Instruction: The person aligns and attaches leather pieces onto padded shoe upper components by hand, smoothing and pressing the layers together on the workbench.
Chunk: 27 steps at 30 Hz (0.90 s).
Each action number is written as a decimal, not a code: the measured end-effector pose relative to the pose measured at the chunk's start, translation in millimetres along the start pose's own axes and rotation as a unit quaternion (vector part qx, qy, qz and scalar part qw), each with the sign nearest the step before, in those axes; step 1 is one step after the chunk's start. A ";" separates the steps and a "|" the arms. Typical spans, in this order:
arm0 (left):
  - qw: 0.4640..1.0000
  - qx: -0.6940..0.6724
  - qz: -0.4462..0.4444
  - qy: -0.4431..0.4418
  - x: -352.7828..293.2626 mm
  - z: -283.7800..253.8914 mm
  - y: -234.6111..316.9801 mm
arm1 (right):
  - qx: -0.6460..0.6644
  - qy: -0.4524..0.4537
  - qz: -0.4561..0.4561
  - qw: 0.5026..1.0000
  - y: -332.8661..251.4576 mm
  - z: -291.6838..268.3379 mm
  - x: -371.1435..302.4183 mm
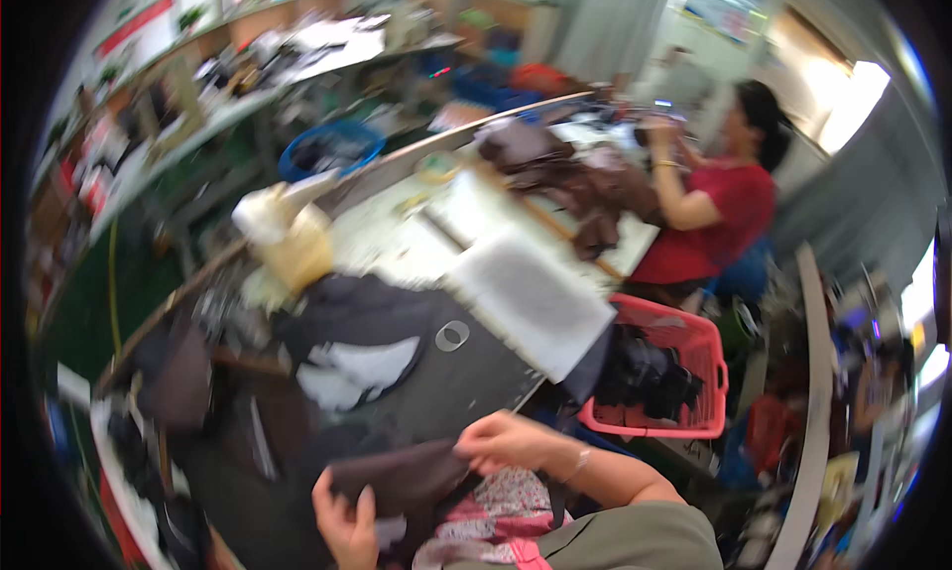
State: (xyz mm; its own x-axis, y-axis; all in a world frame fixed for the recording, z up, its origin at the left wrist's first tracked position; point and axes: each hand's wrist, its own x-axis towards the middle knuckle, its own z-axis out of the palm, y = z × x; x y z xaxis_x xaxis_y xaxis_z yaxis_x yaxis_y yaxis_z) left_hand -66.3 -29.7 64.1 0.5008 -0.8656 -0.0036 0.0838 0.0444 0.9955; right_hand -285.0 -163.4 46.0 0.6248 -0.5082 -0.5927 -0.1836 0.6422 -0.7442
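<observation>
A dark brown piece of fabric [412,476] is stretched between my two hands, close to my body. My left hand [347,520] grips its left end, with the thumb on top and the fingers behind. At its right upper corner my right hand [503,443] pinches the edge between thumb and fingers. On the dark tabletop [466,381] beyond lie white cut pieces [357,372] on dark cloth [362,312], and a round ring-like item [452,336]. A small pale patch shows below the fabric near my left hand. The picture is blurred.
A pink basket [722,372] of dark pieces stands right of the table. A grey-white board [531,297] lies at the table's right edge. Across it sits a person in a red top [719,208] beside brown fabric [565,173]. A yellowish bag [297,248] stands at the left edge.
</observation>
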 end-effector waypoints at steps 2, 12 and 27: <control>0.995 0.099 -0.016 -0.022 -5.2 -6.1 -2.0 | 0.089 0.059 -0.065 0.992 -7.9 -27.9 -29.4; 0.822 0.479 0.239 -0.194 -18.8 -15.4 -27.5 | -0.266 0.127 -0.187 0.937 -22.7 5.9 -12.6; 0.810 0.523 0.183 0.189 72.0 -86.3 -11.9 | 0.202 0.191 -0.170 0.946 23.2 -23.7 -20.7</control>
State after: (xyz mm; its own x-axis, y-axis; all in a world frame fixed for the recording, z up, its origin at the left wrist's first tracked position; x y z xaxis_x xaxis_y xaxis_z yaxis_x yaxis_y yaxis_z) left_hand 43.1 -49.5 43.8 0.5721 -0.6659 0.4788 -0.8076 -0.3554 0.4707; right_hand -320.1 -151.6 33.7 0.2627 -0.8455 -0.4648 0.3315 0.5315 -0.7795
